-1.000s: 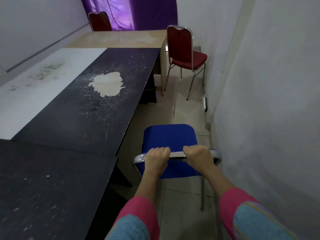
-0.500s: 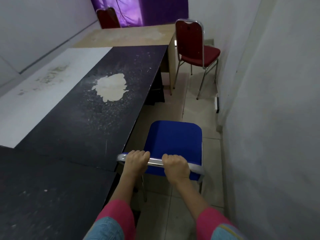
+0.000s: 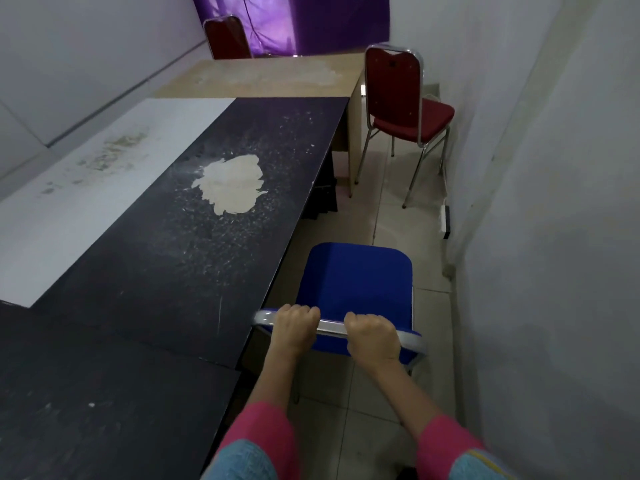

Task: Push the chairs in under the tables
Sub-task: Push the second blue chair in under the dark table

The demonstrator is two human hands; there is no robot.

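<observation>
Blue chair at the black counter's right edge; two red chairs farther off.

Blue chair [image 3: 356, 289]: padded seat, chrome-tube back rail, upright on the floor, its left side just beside the black counter [image 3: 194, 244] edge, seat not under it. Red chair [image 3: 405, 109]: chrome frame, upright, at the right end of the tan counter [image 3: 263, 76], seat out from it. Second red chair [image 3: 227, 38]: only its back shows past the tan counter's far edge.

purple curtain [image 3: 294, 19] hanging at far wall, pale worn patch [image 3: 230, 187] showing mid dark surface, white wall [image 3: 554, 202] running along right
</observation>
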